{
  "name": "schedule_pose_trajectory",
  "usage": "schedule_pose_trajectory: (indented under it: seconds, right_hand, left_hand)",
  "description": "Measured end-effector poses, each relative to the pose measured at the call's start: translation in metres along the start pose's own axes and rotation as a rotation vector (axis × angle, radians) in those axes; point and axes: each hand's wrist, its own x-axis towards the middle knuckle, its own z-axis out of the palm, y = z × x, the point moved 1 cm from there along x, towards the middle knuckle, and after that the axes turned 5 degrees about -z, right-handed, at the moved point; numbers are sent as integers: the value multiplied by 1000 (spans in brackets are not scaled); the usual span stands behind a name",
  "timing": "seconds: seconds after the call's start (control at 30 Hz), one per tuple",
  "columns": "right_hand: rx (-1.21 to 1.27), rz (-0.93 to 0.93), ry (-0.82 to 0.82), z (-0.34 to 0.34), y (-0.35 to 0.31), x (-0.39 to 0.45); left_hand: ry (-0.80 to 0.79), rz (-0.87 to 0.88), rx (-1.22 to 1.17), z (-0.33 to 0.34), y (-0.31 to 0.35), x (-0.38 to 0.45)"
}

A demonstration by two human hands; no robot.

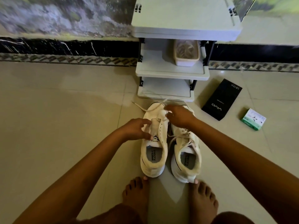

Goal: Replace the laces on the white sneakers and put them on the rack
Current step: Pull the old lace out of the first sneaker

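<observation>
Two white sneakers stand side by side on the tiled floor, toes toward the rack. My left hand (137, 129) grips the tongue of the left sneaker (153, 152). My right hand (179, 116) pinches the white lace (146, 109) over that shoe's toe end; a loose lace end trails off to the left. The right sneaker (186, 156) has its lace threaded and hanging loosely. The grey shoe rack (171, 73) stands just beyond the shoes, its lowest shelf bare.
A beige tub (186, 54) sits on the rack's middle shelf. A black phone box (221, 99) and a small green-white box (253, 119) lie on the floor to the right. My bare feet (137, 193) touch the sneakers' heels. Wall behind the rack.
</observation>
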Motion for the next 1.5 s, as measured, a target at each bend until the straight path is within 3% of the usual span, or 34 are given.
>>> schedule_pose_trajectory:
  seconds: [0.07,0.13,0.3,0.4,0.5,0.6,0.7,0.8,0.87,0.93,1.2,1.43,1.5]
  right_hand:
    - [-184,58,-80,20,4,-5]
    - [-270,70,-12,34,7,-8]
    - [-122,86,203,24,7,-9]
    - [175,45,335,4,-10,-14]
    - [711,30,449,-17,-29,-24]
    - [1422,-8,333,-34,-40,-31]
    - [1697,21,204,-31,-40,-34]
    - [1547,339,202,-13,-26,-30]
    - [1189,578,158,0,-11,-32]
    - [877,640,135,11,2,-34]
    - [79,246,48,33,4,-24]
    - [-28,-11,345,4,10,-32]
    - [181,-70,488,-15,7,-35]
  left_hand:
    - [-46,24,61,1,-8,4]
    - [-62,28,76,0,-16,6]
    - [-9,19,45,12,-26,6]
    - [60,24,170,21,-21,4]
    - [97,57,278,27,-16,2]
    - [80,62,312,29,-15,1]
    - [78,61,327,30,-14,2]
    - [85,66,332,31,-14,2]
    - [91,59,327,32,-15,1]
    - [97,57,320,33,-15,1]
    - [110,37,341,35,-16,3]
    - [170,37,401,38,-19,4]
    - [177,38,408,39,-18,5]
